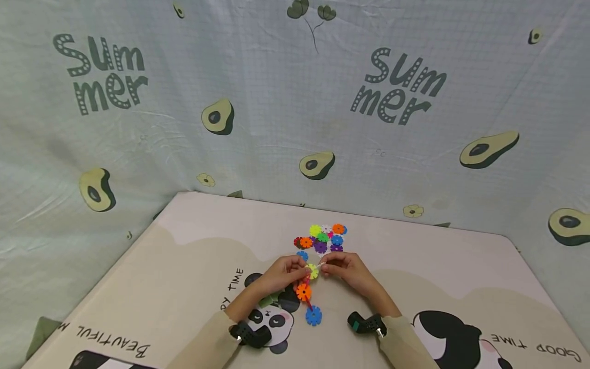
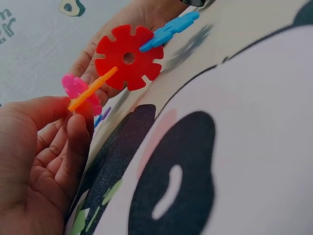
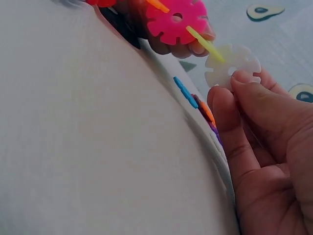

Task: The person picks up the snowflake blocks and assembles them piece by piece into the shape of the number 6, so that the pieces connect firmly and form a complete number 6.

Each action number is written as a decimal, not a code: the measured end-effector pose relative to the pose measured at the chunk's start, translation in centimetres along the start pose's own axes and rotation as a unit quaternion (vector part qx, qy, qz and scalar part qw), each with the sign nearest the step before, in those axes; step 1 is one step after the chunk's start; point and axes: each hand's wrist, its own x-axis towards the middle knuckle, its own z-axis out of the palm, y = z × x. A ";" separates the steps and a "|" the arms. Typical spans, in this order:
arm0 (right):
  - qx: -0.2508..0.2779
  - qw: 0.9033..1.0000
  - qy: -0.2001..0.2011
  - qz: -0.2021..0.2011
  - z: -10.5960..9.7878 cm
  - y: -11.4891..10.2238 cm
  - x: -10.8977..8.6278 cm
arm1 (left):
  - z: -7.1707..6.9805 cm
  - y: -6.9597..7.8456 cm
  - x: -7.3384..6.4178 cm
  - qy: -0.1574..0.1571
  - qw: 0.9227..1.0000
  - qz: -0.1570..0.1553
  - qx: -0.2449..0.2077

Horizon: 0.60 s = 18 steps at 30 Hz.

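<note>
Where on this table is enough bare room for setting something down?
Bare: the table between the right hand and its right edge; also between the left hand and its left edge, over prints. Crowded: the middle, with the chain at the hands and other discs just beyond.

Notched discs [image 1: 322, 237] on panda-print table [image 1: 207, 228]

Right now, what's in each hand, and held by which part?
Right hand: white disc, pinched at its rim, thumb by the centre hole. Left hand: linked disc chain, held at its pink disc.
</note>
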 end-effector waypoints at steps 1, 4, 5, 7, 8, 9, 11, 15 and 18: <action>0.000 1.000 0.001 -0.002 0.0 0.0 0.0 | 0.0 0.0 0.0 0.002 1.000 0.002 -0.001; 0.004 1.000 0.000 -0.008 0.0 0.1 0.0 | 0.1 -0.1 0.1 0.009 1.000 0.001 -0.002; 0.005 1.000 -0.004 -0.010 0.1 0.1 0.1 | 0.1 -0.1 0.1 0.009 1.000 0.001 -0.004; 0.006 1.000 -0.015 -0.016 0.1 0.1 0.1 | 0.2 -0.1 0.1 0.006 1.000 0.002 -0.004; 0.005 1.000 -0.019 -0.019 0.1 0.1 0.0 | 0.2 -0.1 0.1 0.003 1.000 0.004 -0.003; 0.004 1.000 -0.022 -0.020 0.1 0.1 0.0 | 0.2 0.0 0.1 0.000 1.000 0.005 -0.001; 0.001 0.999 -0.026 -0.028 0.1 0.1 0.0 | 0.2 0.0 0.1 -0.004 1.000 0.007 0.004; -0.011 0.998 -0.016 -0.053 0.1 0.3 -0.1 | 0.2 -0.1 0.1 0.004 1.000 0.005 0.014; -0.024 0.998 -0.005 -0.059 0.1 0.2 -0.1 | 0.2 -0.2 0.2 0.011 1.000 0.004 0.014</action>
